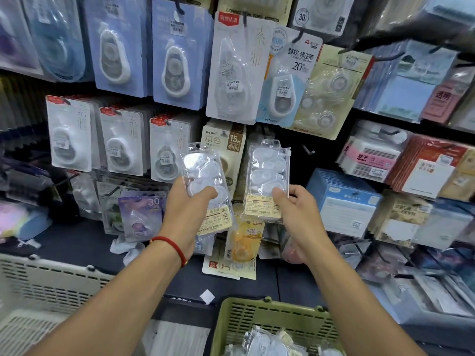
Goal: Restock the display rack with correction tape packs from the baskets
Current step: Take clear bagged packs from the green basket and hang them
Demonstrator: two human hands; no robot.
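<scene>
My left hand (189,209) grips a clear bagged correction tape pack (203,170), thumb across its front, held upright before the display rack (321,155). My right hand (299,217) pinches a second clear pack (267,173) by its lower label end, raised close to a bare black hook (308,151). Both packs show white tape bodies and a beige label at the bottom. Below, a green basket (246,312) holds more of the same clear packs (270,343).
Carded correction tapes (120,145) hang in rows across the rack. Sticky note packs (344,204) fill the right side. A white basket (30,286) stands at lower left. Loose packs (244,242) lie on the dark shelf under my hands.
</scene>
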